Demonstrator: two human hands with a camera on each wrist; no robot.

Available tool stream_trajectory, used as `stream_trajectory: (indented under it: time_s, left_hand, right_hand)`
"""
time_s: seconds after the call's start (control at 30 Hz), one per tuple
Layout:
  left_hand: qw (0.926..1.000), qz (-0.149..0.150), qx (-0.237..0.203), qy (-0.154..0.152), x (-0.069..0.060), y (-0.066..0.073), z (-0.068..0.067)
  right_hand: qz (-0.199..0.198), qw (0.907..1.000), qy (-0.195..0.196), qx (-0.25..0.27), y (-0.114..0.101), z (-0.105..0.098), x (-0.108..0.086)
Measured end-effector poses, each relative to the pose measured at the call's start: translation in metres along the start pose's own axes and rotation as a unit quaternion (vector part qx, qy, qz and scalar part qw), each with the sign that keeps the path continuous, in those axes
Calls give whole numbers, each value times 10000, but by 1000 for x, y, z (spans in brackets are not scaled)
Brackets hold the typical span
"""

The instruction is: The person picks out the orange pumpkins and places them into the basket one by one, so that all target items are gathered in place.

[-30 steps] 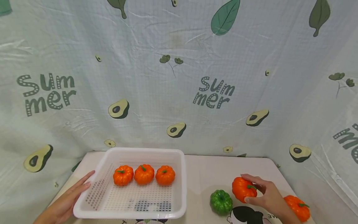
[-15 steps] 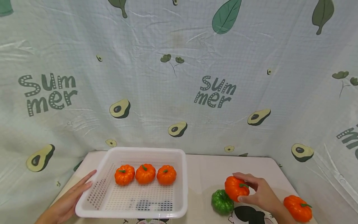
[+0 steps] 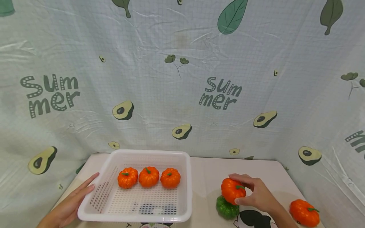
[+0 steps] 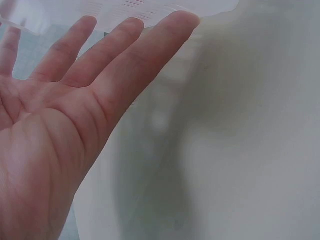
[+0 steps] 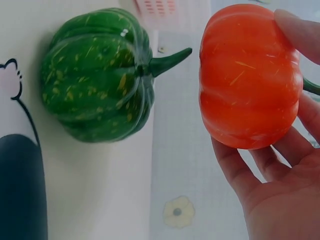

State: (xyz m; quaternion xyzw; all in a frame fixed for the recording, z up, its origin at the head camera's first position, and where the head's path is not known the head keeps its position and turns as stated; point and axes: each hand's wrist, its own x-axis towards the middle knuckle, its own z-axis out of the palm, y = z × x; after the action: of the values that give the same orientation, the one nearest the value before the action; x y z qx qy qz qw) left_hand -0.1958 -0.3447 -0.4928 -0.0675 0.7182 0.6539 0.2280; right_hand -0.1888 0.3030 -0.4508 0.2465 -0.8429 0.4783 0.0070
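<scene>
My right hand (image 3: 255, 193) grips an orange pumpkin (image 3: 231, 190) with a green stem between thumb and fingers. In the right wrist view, that orange pumpkin (image 5: 250, 75) is held off the table, apart from a speckled green pumpkin (image 5: 97, 75) that sits on the tabletop. From the head view the held one partly covers the green pumpkin (image 3: 226, 209). Fingers straight, my left hand (image 3: 69, 202) touches the left side of a white plastic basket (image 3: 186, 190). Inside the basket, three orange pumpkins (image 3: 149, 176) stand in a row toward the back.
Another orange pumpkin (image 3: 304, 212) lies near the right edge of the table (image 3: 205, 171). A pale curtain (image 3: 154, 79) printed with avocados and leaves hangs behind and along the sides.
My right hand has carried the orange pumpkin leftward, from beside the green one to above it in the head view. My left hand stays at the basket.
</scene>
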Motion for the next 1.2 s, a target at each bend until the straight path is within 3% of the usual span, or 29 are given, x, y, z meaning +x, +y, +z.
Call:
stream_trajectory:
  time_s: [0.33,0.87,1.2]
  left_hand:
    - [9999,-92,-19,51,2,-1,-2]
    - [9994,-159,-139,262,2,0,1]
    - [9998,-67,-46,174,2,-3,1]
  right_hand:
    - [114,9996,-240,59,-7,9,14]
    - [-246,9980,-574,-45,-15,21,32]
    - [-305,9967,-751,47,-22,29,44]
